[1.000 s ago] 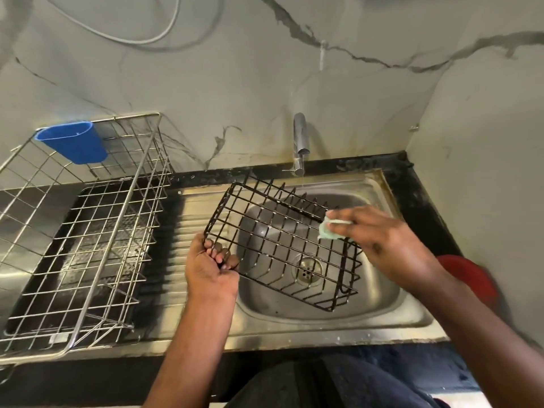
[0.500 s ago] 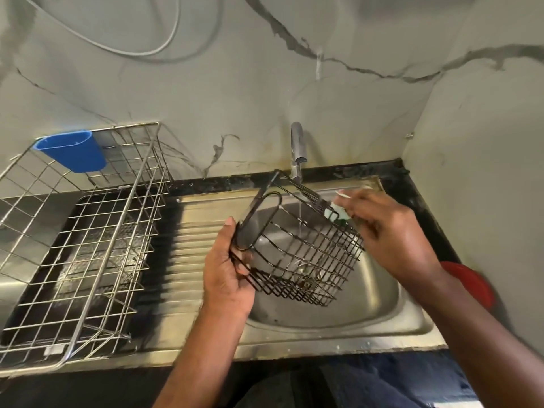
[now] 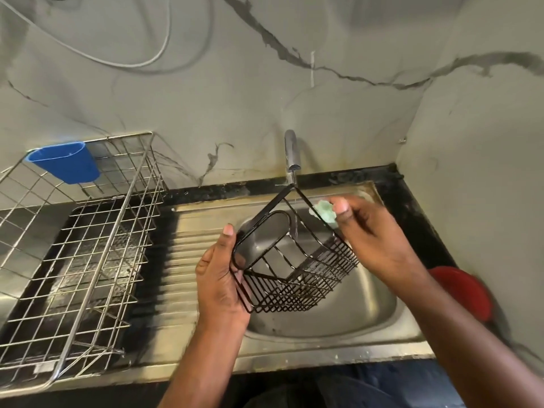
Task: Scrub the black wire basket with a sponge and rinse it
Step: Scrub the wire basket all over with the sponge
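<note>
One black wire basket (image 3: 294, 260) is held tilted above the sink (image 3: 323, 328) bowl, its far corner under the tap (image 3: 291, 151), from which a thin stream falls. The left hand (image 3: 220, 284) grips the basket's near-left end, thumb raised along the rim. The right hand (image 3: 374, 240) pinches one pale green sponge (image 3: 323, 213) against the far-right rim wire.

Risks, judged: wet wire could slip from the one-handed hold and drop into the bowl; the stream could splash off the wires towards the front edge.

Count: one basket, one sponge, one tap, one steel dish rack (image 3: 79, 245) at the left end, one blue cup (image 3: 64, 161) on its far rim.
</note>
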The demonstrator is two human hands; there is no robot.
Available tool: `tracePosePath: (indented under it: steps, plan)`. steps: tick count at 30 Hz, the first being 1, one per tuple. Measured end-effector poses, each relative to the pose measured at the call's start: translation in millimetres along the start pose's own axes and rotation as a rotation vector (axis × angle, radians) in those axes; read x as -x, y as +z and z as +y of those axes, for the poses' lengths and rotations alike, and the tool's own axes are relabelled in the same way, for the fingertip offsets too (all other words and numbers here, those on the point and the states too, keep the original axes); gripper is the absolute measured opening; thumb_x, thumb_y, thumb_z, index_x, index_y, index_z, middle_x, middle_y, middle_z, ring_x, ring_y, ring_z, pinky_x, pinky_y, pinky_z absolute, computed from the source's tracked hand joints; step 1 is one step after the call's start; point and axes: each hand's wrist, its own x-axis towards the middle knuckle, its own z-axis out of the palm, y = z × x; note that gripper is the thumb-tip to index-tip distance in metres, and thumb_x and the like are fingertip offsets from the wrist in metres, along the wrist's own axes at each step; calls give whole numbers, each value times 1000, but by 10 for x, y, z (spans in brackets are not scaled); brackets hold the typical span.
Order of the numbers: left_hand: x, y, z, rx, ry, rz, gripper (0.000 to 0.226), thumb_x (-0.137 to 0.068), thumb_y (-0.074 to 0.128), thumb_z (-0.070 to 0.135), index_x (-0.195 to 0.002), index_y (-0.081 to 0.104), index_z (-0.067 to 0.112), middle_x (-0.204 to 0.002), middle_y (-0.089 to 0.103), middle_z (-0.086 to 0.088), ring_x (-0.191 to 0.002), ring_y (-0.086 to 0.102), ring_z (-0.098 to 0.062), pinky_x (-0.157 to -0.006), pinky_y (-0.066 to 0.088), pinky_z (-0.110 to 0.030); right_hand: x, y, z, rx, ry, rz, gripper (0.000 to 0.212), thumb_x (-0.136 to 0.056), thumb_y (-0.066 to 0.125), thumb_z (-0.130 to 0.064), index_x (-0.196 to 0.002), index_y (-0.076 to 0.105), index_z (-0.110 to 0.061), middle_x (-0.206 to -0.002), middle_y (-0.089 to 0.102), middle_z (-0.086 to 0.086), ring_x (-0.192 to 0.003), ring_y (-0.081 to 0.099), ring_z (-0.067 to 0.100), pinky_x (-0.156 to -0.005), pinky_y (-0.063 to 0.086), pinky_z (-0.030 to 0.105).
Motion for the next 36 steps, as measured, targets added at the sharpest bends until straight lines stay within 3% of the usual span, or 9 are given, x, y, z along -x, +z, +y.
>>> tracePosePath:
  steps: [2,5,8,15,19,23,28,31,36]
  plan:
    - [38,32,0,-24,18,-46,23,-82,70,22,-60,74,17,-54,67,3,-45,65,-8,-55,60,-28,-13,2,-7,-2,-5,-42,27,-97,43,-57,-85,62,-43,-78,68,-4,-72,63,11,-73,55,35]
    - [88,29,21,-79,31,-123,19,-75,69,22,-58,75,16,-54,69,3,-45,65,-6,-46,55,-19,-57,-4,45,1,69,-121,39,-94,44,-60,-91,67,-28,-88,69,8,-85,66,26,-81,56,44]
    - [73,-45,53,-184,43,-183,20,-71,76,34,-58,74,20,-53,65,7,-45,57,-2,-46,45,-15,-72,-1,30,-289,220,-119,27,-96,54,-45,-100,74,-26,-98,76,-5,-92,74,15,-74,54,29]
    - [42,-41,231,-837,253,-311,40,-97,56,44,-83,77,14,-77,74,-10,-74,70,-23,-78,54,-24,-44,113,24,-393,231,-88,18,-91,67,-35,-95,76,-20,-91,76,4,-85,71,25,-84,57,39]
    - [76,163,158,-1056,292,-368,51,-92,53,64,-81,70,17,-68,66,-6,-62,61,-11,-65,47,-22,44,338,-39,-206,149,-212,14,-85,73,-40,-91,74,-27,-82,73,-7,-74,63,7,-70,52,30]
    - [56,259,83,-836,218,-228,39,-87,75,33,-74,65,-2,-55,56,-2,-47,47,-5,-50,41,-16,88,381,-77,18,-38,-208,22,-87,72,-43,-104,76,-30,-97,73,-16,-92,65,-2,-82,51,19]
    - [-26,187,140,-704,214,-113,36,-86,77,15,-58,54,11,-47,41,2,-40,34,-5,-47,43,-12,95,226,70,175,-374,-202,26,-89,70,-25,-114,76,-21,-128,68,-10,-132,51,4,-110,39,20]
    - [-6,167,171,-640,154,-95,45,-82,79,15,-52,46,16,-46,37,1,-39,30,-6,-50,46,-15,27,105,173,219,-394,-75,24,-90,67,-24,-111,76,-18,-124,69,-10,-119,58,8,-97,52,28]
    - [72,203,155,-529,38,-18,46,-69,84,30,-40,50,21,-41,44,16,-50,34,-5,-57,32,-26,-125,-27,233,233,-255,20,20,-91,68,-9,-109,75,-10,-115,63,-4,-105,63,4,-90,54,17]
